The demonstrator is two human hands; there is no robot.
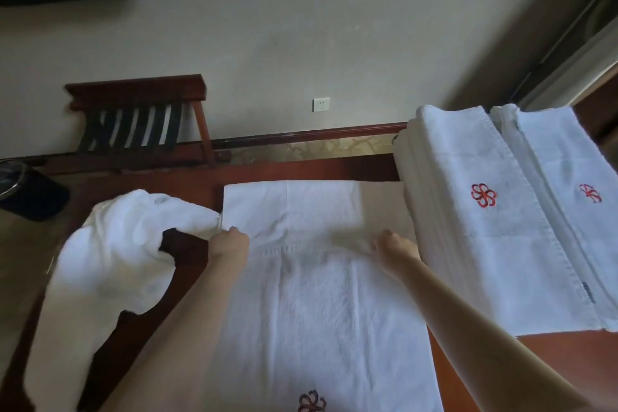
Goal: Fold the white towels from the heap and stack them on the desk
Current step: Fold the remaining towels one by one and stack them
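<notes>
near end: flat towel (317, 304) lies lengthwise on the table (561, 351), red flower logo (312, 402) at the edge closest to me. If I pull hard from the middle, this end could slide and the fold comes out crooked.
left grip (229, 241): clenched, pinching the flat towel's left edge about halfway up its length.
right grip (396, 246): fingers curled down onto the right edge at about the same height. Looks like a pinch, but the view is blurred, so I rate it less sure than the left.
risk, grip mismatch: if one side holds more cloth than the other, the lifted part twists and the edges don't meet.
heap (113, 244): unfolded towels on the left, one lobe touching the flat towel's edge right at my left grip.
risk, snag: I could catch heap cloth in the same pinch and drag it into the fold.
risk, heap slide: it seems to drape over the table's left side. A tug could send it to the floor.
near stack (478, 227): folded, tall, just beside my right grip and forearm.
risk, bump: swinging the right arm outward could shove it askew or into the second stack (568, 184) touching it.
far end: the towel's far end (291, 201) lies flat near the table's back edge. Folding over it should be safe if both grips travel evenly.
beyond: luggage rack (140, 117) against the wall, not a factor.
</notes>
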